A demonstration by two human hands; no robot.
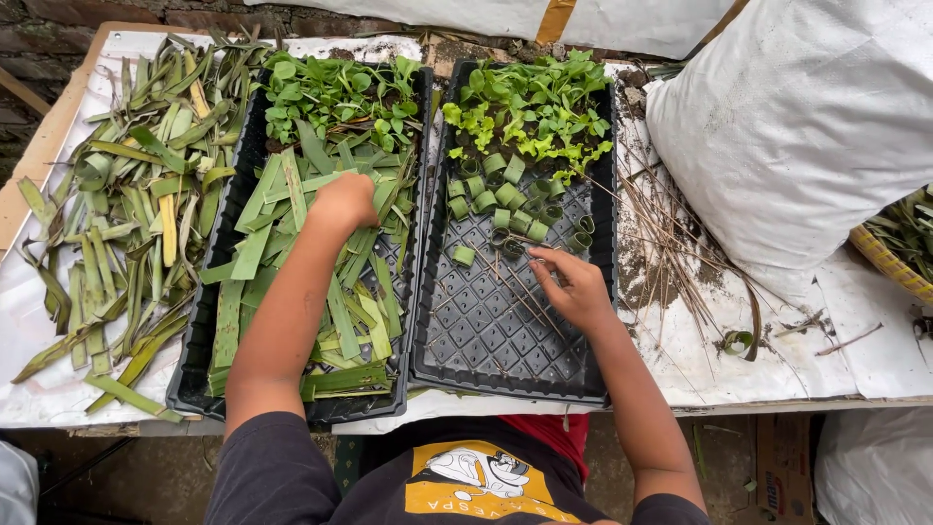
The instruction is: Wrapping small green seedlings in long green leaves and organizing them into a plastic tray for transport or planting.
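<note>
The left hand [342, 201] rests on a layer of cut green leaf strips [340, 311] inside the left black tray [194, 360]. Its fingers are curled down into the strips; whether they grip one cannot be determined from this view. Small leafy seedlings [335, 97] fill the far end of this tray.

The right hand [573, 287] is positioned over the right black tray [505, 340], near its centre. The thumb and fingers are pinched nearly closed at the fingertips; whether they hold a thin stick cannot be determined. Several thin sticks [520, 297] lie on the tray grid just beside the hand. Rolled leaf rings [505, 199] stand in rows beyond the hand, with one ring [465, 256] set apart to the left. Pale green seedlings [535, 107] occupy the far end.

A loose pile of leaf strips [126, 194] lies on the desk [855, 360] left of the trays. Dry twigs [671, 243] and a white sack [797, 126] lie on the right.
</note>
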